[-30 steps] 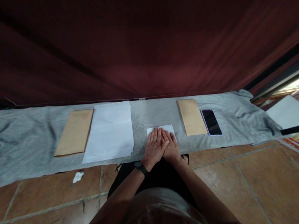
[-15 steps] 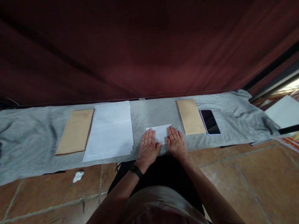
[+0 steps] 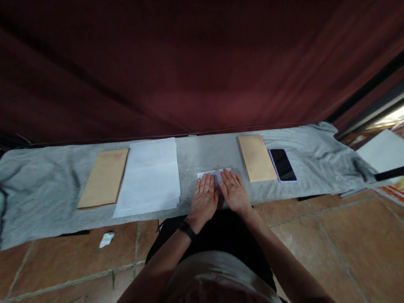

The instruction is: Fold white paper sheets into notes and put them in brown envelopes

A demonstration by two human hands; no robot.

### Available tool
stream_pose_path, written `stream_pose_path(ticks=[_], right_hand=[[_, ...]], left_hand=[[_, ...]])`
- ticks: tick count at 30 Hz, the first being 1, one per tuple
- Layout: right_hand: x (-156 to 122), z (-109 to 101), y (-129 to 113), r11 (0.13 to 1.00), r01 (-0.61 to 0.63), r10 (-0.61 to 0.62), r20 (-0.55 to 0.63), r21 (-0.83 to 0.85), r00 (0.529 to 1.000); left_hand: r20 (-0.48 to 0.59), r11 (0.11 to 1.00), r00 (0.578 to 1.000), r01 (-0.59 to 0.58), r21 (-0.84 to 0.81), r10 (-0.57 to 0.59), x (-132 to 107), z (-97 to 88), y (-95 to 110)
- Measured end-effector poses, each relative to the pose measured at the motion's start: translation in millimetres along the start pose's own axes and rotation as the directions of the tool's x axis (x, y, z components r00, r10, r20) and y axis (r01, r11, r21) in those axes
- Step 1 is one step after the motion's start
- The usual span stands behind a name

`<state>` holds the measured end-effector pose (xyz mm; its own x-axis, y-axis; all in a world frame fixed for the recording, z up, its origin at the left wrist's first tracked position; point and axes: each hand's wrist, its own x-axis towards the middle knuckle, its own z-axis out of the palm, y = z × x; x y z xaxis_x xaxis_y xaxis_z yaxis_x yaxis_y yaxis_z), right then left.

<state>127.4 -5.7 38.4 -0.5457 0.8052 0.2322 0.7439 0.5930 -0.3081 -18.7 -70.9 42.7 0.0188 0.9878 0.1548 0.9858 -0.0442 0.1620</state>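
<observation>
A small folded sheet of white paper point(image 3: 217, 174) lies on the grey cloth, mostly covered by my two hands. My left hand point(image 3: 204, 198) rests flat on its left part, fingers stretched out and pointing away from me. On the right part, my right hand point(image 3: 234, 191) lies flat too, fingers extended. A narrow gap separates the hands, and the paper shows there and along its far edge. To the left of my hands is a stack of large white sheets point(image 3: 149, 177). A brown envelope point(image 3: 257, 157) lies to the right.
Another brown envelope or stack of them point(image 3: 104, 178) lies left of the white sheets. A phone point(image 3: 282, 164) sits beside the right envelope. The grey cloth point(image 3: 44, 185) covers a narrow table against a dark red curtain point(image 3: 190, 59). A white scrap point(image 3: 106, 239) is on the tiled floor.
Both hands have slid inward over the small paper, closer to each other, covering more of it. The envelopes, sheets and phone stay in place.
</observation>
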Motion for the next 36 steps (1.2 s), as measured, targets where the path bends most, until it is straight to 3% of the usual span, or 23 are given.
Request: stream_pose_path(ticks=[5, 13, 36], right_hand=[[15, 9, -11, 0.996, 0.063, -0.069, 0.100, 0.060, 0.993], [13, 20, 3, 0.998, 0.052, -0.051, 0.029, -0.036, 0.998], [-14, 20, 24, 0.990, -0.050, 0.030, -0.149, -0.134, 0.988]], left_hand=[[0.087, 0.997, 0.994, -0.072, -0.008, 0.073, 14, 9.1, 10], [0.037, 1.000, 0.999, 0.009, 0.019, -0.009, 17, 16.7, 0], [0.053, 0.991, 0.993, 0.099, 0.085, -0.104, -1, -2.3, -18]])
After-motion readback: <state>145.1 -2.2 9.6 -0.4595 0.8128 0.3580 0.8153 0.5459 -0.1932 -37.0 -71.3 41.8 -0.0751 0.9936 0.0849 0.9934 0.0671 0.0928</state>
